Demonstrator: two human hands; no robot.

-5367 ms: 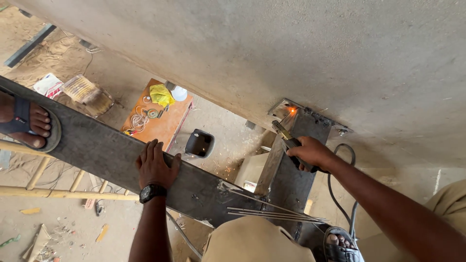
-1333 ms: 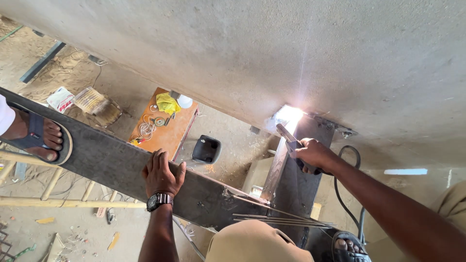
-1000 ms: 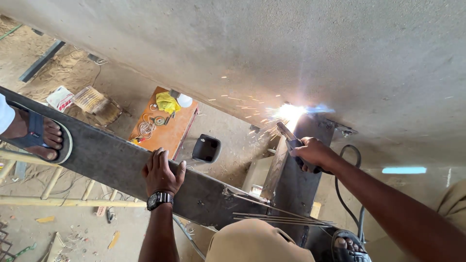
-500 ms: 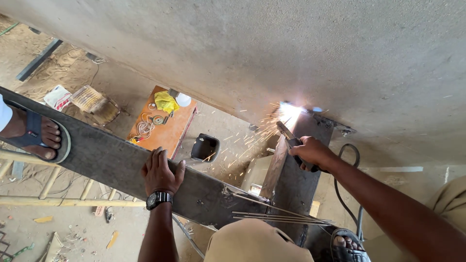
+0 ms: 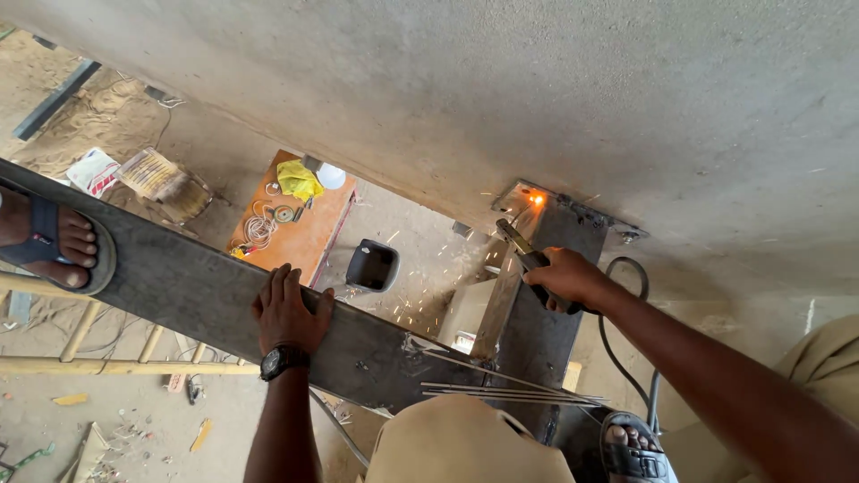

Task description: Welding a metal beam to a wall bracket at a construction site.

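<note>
My right hand [image 5: 565,277] is shut on a welding electrode holder [image 5: 528,255], whose tip points at a glowing orange spot [image 5: 537,199] where a dark steel beam [image 5: 559,268] meets a metal plate on the concrete wall. My left hand [image 5: 288,309], with a black wristwatch, grips the top edge of a long dark steel plank [image 5: 179,282] that runs across the view. A bundle of thin welding rods [image 5: 501,389] lies on the plank beside my knee. A few sparks are falling below the weld.
Another person's sandalled foot [image 5: 49,250] stands on the plank at far left. Far below lie an orange board [image 5: 300,224] with wire coils and a yellow cloth, a black welding mask [image 5: 371,266] and bamboo poles [image 5: 89,365]. A black cable [image 5: 626,358] hangs behind my right arm.
The bright welding arc and spray of sparks have died down to a small orange glow. My hands have stayed in place.
</note>
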